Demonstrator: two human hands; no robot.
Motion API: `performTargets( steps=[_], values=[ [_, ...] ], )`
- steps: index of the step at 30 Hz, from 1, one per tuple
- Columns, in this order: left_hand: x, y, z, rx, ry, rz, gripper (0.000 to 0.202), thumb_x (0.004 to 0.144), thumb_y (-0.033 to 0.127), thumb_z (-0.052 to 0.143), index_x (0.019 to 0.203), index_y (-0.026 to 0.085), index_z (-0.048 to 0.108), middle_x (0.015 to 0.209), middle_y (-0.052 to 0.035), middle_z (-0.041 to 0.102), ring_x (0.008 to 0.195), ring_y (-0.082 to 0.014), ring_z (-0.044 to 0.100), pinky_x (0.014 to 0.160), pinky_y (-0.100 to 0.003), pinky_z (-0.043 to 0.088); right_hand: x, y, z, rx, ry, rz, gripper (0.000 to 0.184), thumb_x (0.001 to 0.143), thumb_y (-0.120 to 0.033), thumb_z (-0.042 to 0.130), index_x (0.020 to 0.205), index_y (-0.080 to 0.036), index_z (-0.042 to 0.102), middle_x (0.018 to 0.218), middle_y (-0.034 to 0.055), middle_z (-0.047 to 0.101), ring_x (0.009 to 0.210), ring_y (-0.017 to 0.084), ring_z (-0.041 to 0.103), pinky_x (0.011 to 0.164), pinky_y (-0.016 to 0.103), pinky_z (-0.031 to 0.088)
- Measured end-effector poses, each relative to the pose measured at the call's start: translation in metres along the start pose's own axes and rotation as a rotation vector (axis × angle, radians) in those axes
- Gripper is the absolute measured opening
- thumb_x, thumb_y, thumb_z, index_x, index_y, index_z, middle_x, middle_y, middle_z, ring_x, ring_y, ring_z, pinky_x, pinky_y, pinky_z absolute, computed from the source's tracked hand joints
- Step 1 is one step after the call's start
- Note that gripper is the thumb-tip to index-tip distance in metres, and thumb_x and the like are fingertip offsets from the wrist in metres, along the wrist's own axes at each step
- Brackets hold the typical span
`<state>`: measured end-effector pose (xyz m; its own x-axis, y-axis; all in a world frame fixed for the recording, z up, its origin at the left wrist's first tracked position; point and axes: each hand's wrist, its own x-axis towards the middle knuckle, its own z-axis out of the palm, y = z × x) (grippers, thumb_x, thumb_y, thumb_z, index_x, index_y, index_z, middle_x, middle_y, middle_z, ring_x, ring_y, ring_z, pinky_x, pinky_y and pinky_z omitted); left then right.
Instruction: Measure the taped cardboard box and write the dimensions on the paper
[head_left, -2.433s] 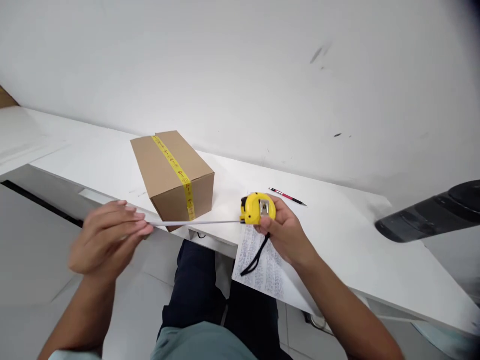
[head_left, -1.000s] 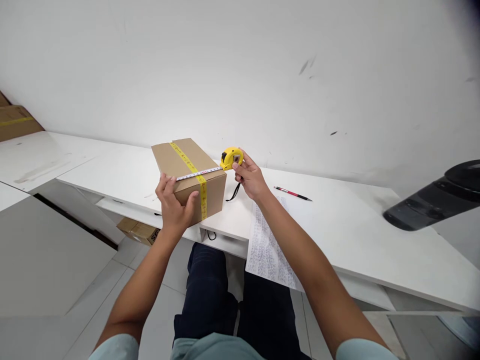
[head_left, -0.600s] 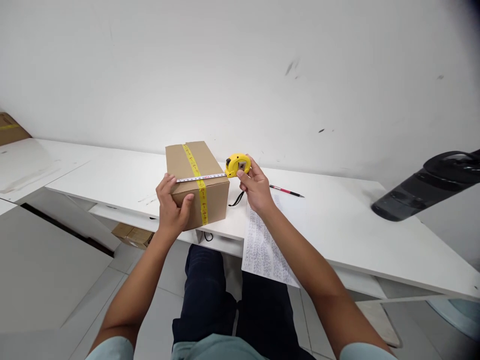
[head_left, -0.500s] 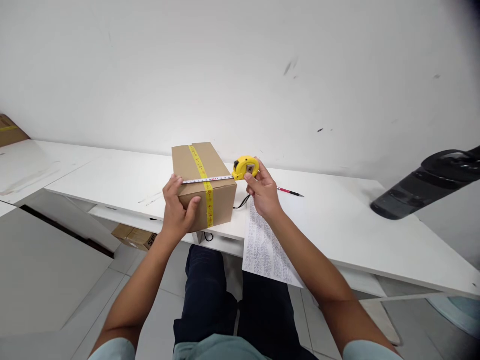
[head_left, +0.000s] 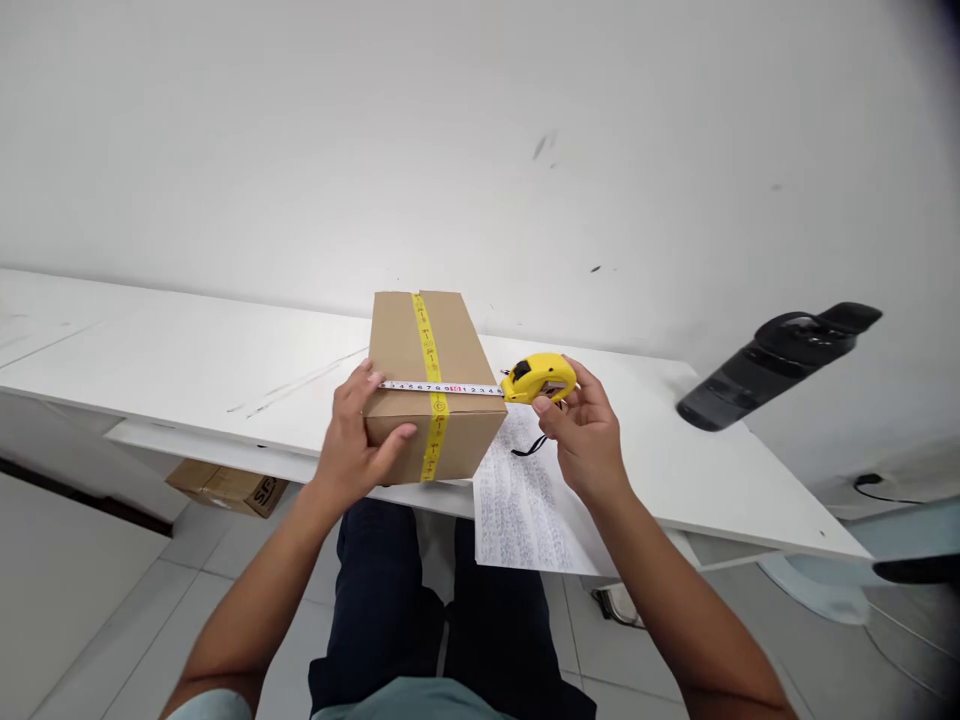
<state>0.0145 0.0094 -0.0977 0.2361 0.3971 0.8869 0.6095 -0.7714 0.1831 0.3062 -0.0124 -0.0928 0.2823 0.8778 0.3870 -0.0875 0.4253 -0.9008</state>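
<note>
Fingers (head_left: 354,390) of the left hand (head_left: 347,447) are closed over the near left corner of the box (head_left: 459,340), thumb on the end face, tips on top at the blade's (head_left: 469,389) end, which they seem to pin. The right hand (head_left: 591,445) grasps the tape measure (head_left: 541,376) just beside the box's right edge, so the blade crosses the top and the yellow strip (head_left: 427,345). The step in hand looks like measuring the box's width; the next move calls for keeping the blade straight and reading it at that edge. The box sits on the desk (head_left: 187,350), by its front edge. Beneath the right hand lies a sheet (head_left: 517,500); farther right is a bottle (head_left: 757,375).
</note>
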Motion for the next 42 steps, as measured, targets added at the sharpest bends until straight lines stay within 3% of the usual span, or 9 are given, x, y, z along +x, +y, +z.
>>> performTargets(
  steps=[4, 8, 14, 20, 27, 31, 33, 36, 42],
  values=[
    [0.011, -0.014, -0.024, 0.006, -0.128, 0.01, 0.056, 0.092, 0.037, 0.074, 0.142, 0.03, 0.051, 0.134, -0.0089, 0.065, 0.134, -0.029, 0.06, 0.111, -0.051, 0.053, 0.0, -0.008, -0.008, -0.061, -0.062, -0.021, 0.064, 0.075, -0.036, 0.089, 0.134, -0.034, 0.064, 0.116, 0.0026, 0.071, 0.091, 0.017, 0.066, 0.074, 0.032, 0.058],
    [0.018, -0.012, -0.043, 0.055, -0.071, 0.064, 0.05, 0.09, 0.025, 0.076, 0.135, 0.03, 0.056, 0.111, -0.0019, 0.076, 0.115, -0.0221, 0.069, 0.101, -0.041, 0.058, 0.0, -0.02, -0.012, -0.13, -0.124, -0.054, 0.054, 0.078, -0.035, 0.087, 0.129, -0.033, 0.069, 0.106, 0.0011, 0.071, 0.08, 0.016, 0.063, 0.063, 0.03, 0.056],
    [0.012, 0.041, -0.053, 0.129, 0.008, 0.304, 0.046, 0.083, 0.008, 0.08, 0.12, 0.027, 0.06, 0.091, 0.0039, 0.079, 0.091, -0.0145, 0.072, 0.096, -0.037, 0.06, -0.022, -0.043, -0.016, -0.129, -0.268, -0.148, 0.05, 0.078, -0.026, 0.089, 0.125, -0.035, 0.072, 0.107, 0.0012, 0.074, 0.087, 0.017, 0.068, 0.069, 0.03, 0.06],
    [0.007, 0.085, -0.035, -0.047, 0.03, 0.572, 0.033, 0.077, 0.01, 0.085, 0.089, 0.026, 0.059, 0.091, 0.0079, 0.08, 0.089, -0.0094, 0.073, 0.1, -0.034, 0.062, -0.069, -0.048, -0.006, 0.029, -0.447, -0.076, 0.048, 0.076, -0.024, 0.091, 0.118, -0.037, 0.071, 0.098, -0.0001, 0.074, 0.075, 0.014, 0.067, 0.058, 0.023, 0.056],
    [0.016, 0.078, 0.023, -0.031, 0.053, 0.536, 0.038, 0.086, 0.056, 0.076, 0.106, 0.026, 0.064, 0.083, 0.0023, 0.071, 0.081, -0.0138, 0.071, 0.098, -0.036, 0.06, -0.063, -0.009, -0.03, 0.067, -0.261, 0.239, 0.048, 0.068, -0.034, 0.096, 0.109, -0.029, 0.071, 0.092, 0.0004, 0.074, 0.077, 0.016, 0.068, 0.063, 0.026, 0.056],
    [0.022, 0.081, 0.053, 0.3, -0.016, 0.339, 0.069, 0.087, 0.07, 0.066, 0.132, 0.018, 0.061, 0.123, -0.0161, 0.071, 0.122, -0.0311, 0.064, 0.12, -0.05, 0.036, -0.034, 0.031, -0.045, 0.027, -0.065, 0.428, 0.05, 0.062, -0.046, 0.095, 0.096, -0.02, 0.071, 0.078, -0.001, 0.068, 0.058, 0.009, 0.05, 0.051, 0.023, 0.04],
    [0.024, 0.085, 0.065, 0.399, -0.03, 0.197, 0.079, 0.087, 0.068, 0.068, 0.143, 0.015, 0.055, 0.138, -0.0215, 0.063, 0.136, -0.0387, 0.054, 0.126, -0.057, 0.02, -0.023, 0.05, -0.05, -0.034, 0.028, 0.452, 0.053, 0.057, -0.05, 0.095, 0.09, -0.018, 0.069, 0.075, -0.0014, 0.066, 0.055, 0.008, 0.044, 0.05, 0.024, 0.036],
    [0.026, 0.087, 0.079, 0.412, -0.011, 0.055, 0.075, 0.089, 0.056, 0.071, 0.151, 0.019, 0.049, 0.132, -0.0164, 0.067, 0.13, -0.0373, 0.057, 0.127, -0.059, 0.005, -0.013, 0.071, -0.063, -0.119, 0.138, 0.403, 0.058, 0.056, -0.051, 0.093, 0.096, -0.019, 0.067, 0.085, 0.0004, 0.069, 0.062, 0.011, 0.051, 0.055, 0.026, 0.041],
    [0.022, 0.077, 0.08, 0.334, 0.161, 0.144, 0.053, 0.086, 0.02, 0.073, 0.135, 0.027, 0.055, 0.111, -0.0049, 0.074, 0.107, -0.0248, 0.066, 0.125, -0.052, 0.018, 0.002, 0.088, -0.092, -0.231, 0.281, 0.309, 0.057, 0.059, -0.045, 0.092, 0.103, -0.019, 0.066, 0.097, 0.0018, 0.069, 0.088, 0.018, 0.061, 0.074, 0.03, 0.05]
  ],
)
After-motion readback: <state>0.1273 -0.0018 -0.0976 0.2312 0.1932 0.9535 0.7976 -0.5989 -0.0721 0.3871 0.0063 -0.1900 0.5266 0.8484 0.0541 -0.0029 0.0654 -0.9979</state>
